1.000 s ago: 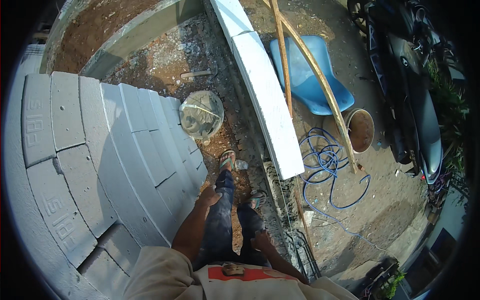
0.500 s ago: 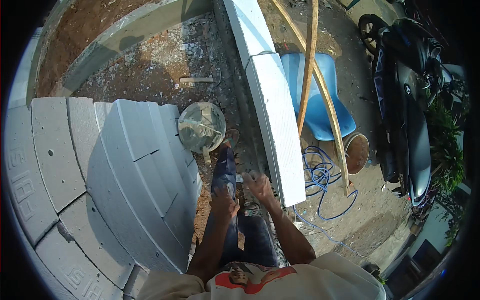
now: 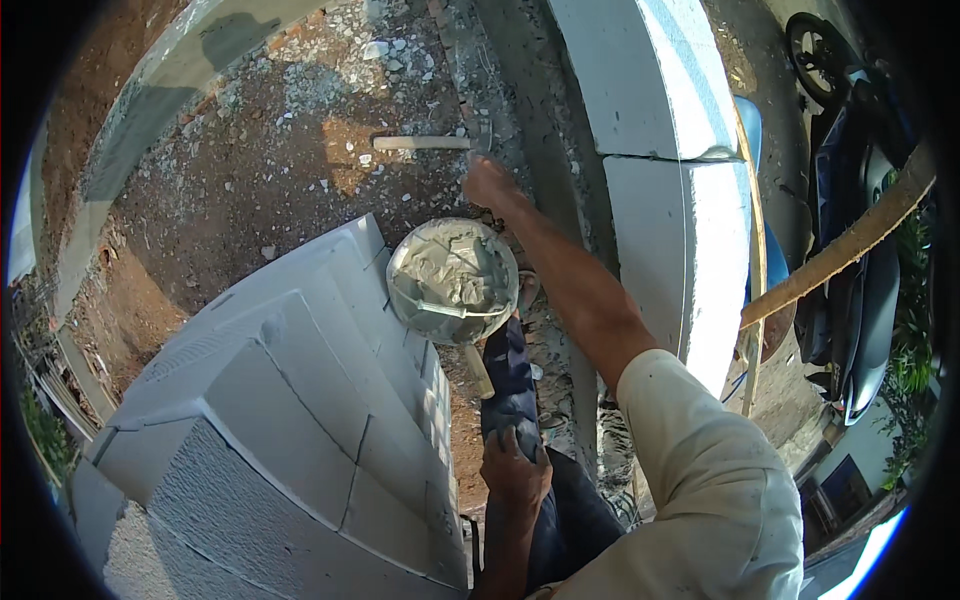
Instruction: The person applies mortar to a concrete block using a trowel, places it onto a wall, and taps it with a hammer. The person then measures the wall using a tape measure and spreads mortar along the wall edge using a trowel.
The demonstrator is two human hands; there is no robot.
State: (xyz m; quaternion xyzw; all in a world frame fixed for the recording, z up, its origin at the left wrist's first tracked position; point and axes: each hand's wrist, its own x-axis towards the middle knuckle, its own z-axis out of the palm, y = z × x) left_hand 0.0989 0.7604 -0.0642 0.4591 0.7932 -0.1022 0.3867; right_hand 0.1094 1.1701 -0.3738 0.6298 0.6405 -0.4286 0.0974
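My right hand is stretched far forward, its fingers closed at the head end of a hammer. The hammer lies on rubble-strewn ground, its pale wooden handle pointing left. My left hand rests on my dark trouser leg near the knee, holding nothing, fingers laid over the cloth. Between the hands stands a round bucket with wet grey mortar inside. A tool's pale handle sticks out past the bucket's near rim; the rest of that tool is hard to make out.
Stacked pale blocks rise close on my left. A low wall of white blocks runs along my right, with a thin string over it. Beyond it are wooden poles, a blue chair and a parked motorbike.
My right hand has moved from beside my knee forward to the hammer. My left hand stays on my leg. The view has shifted forward and left.
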